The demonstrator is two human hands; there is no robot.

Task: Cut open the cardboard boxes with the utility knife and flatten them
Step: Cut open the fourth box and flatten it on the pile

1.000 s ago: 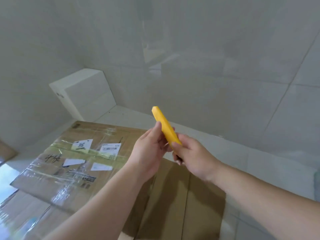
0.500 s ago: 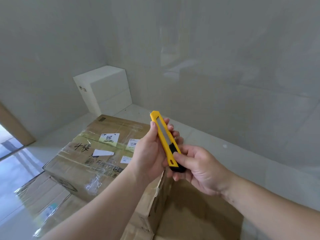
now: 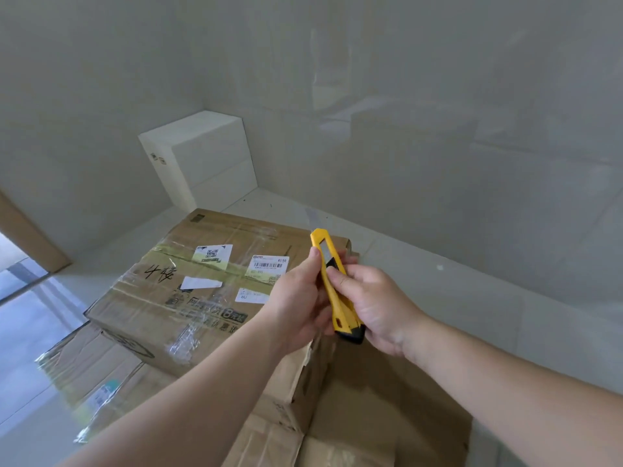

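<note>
A yellow utility knife [image 3: 328, 281] with a black slider and black end cap is held upright in front of me by both hands. My left hand [image 3: 296, 301] grips its left side, thumb along the edge. My right hand [image 3: 374, 305] holds the lower body, thumb on the black slider. Below and to the left stands a taped cardboard box [image 3: 202, 284] with shipping labels and handwriting on top. An opened cardboard box [image 3: 387, 416] lies beneath my forearms. I cannot tell whether the blade is out.
Flattened cardboard [image 3: 87, 372] with tape lies under the taped box at the lower left. A white box [image 3: 202, 156] stands in the corner against the tiled walls. A brown door frame [image 3: 27, 237] is at the left edge.
The knife has turned so its slotted face shows, and my right thumb has slid up onto the black slider. My view has tipped down, bringing the boxes closer.
</note>
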